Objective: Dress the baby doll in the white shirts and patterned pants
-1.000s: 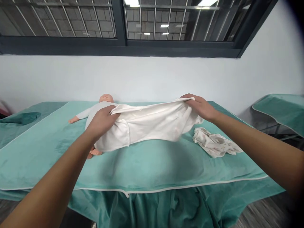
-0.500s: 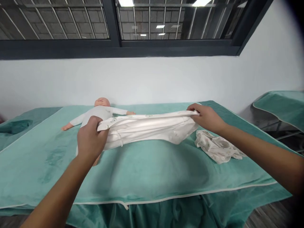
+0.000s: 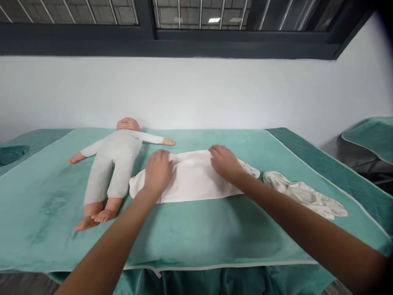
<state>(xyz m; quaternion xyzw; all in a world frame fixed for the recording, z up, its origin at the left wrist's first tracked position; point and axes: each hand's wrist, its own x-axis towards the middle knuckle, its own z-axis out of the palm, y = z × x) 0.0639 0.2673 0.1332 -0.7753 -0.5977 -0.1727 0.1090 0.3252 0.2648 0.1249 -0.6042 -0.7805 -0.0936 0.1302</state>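
A white, small-patterned baby garment (image 3: 193,176) lies spread on the teal cover, its patterned ends reaching past both hands. My left hand (image 3: 158,172) rests on its left part near the far edge, fingers bent loosely over the cloth. On the right part, my right hand (image 3: 225,163) touches the fabric with its fingers stretched to the left. Both hands look slightly blurred. To the left, a baby doll (image 3: 118,151) in a white suit lies on its back, arms spread and feet bare. A crumpled patterned baby garment (image 3: 302,192) lies to the right.
The teal cover (image 3: 196,237) has a pale piped edge along the front of the bed. Behind it stand a white wall (image 3: 196,94) and a dark window frame (image 3: 230,44). Another teal-covered surface (image 3: 371,137) is at the far right.
The garment has come down from being stretched in the air to lying on the cover. My hands have let go of its ends and moved inward. The view has tilted down.
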